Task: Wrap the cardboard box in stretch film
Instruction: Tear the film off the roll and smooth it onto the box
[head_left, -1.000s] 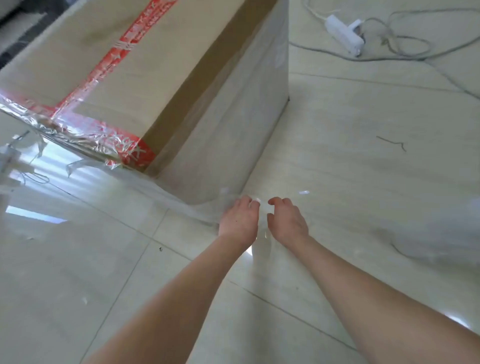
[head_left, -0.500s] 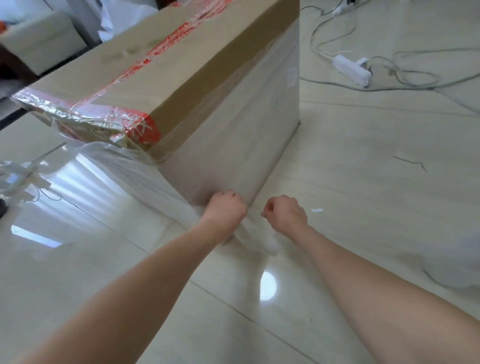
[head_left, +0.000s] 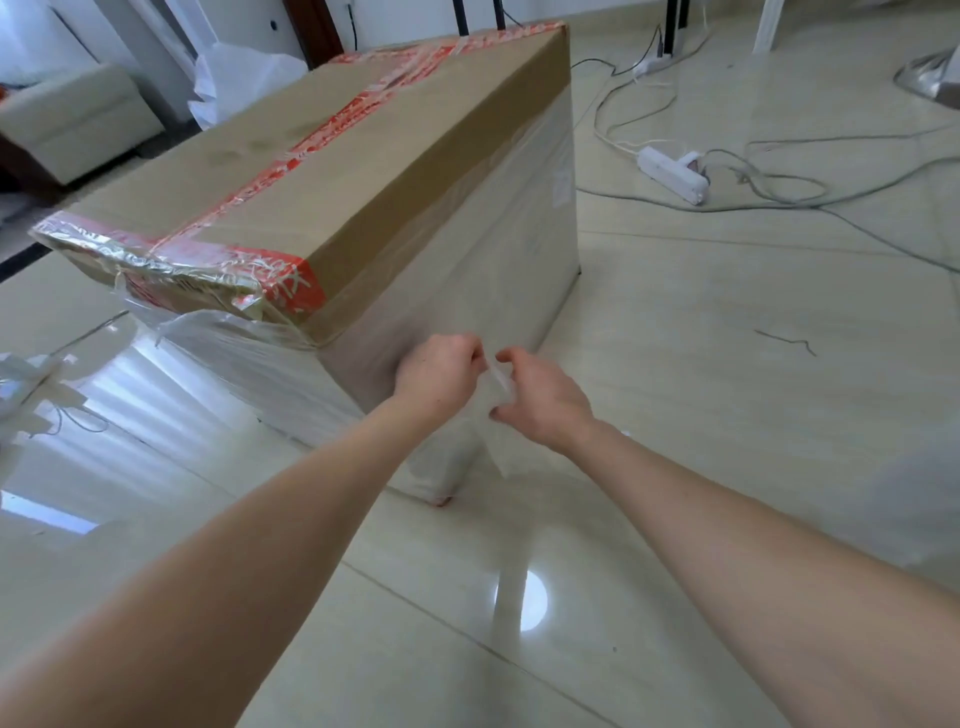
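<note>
White power strip (head_left: 674, 174), grey cables (head_left: 779, 205): floor (head_left: 675, 467), well beyond right hand (head_left: 540, 400). Dark wire scrap (head_left: 784, 342): right of it. Beige sofa (head_left: 72, 122), white plastic sheet (head_left: 244, 78): far beyond left hand (head_left: 436, 371), leftward.

The left grip (head_left: 439, 371) and right grip (head_left: 540, 400) sit side by side, with a bunch of stretch film (head_left: 492, 385) held between them, right against the near upright corner of the cardboard box (head_left: 322, 171). The box stands on the floor (head_left: 675, 415) and runs back and to the left of the grips. A bent wire scrap (head_left: 784, 342) lies to their right. The power strip (head_left: 672, 174) and cables (head_left: 779, 195) lie well behind and to the right. A sofa (head_left: 72, 122) stands far behind-left, past the box.
</note>
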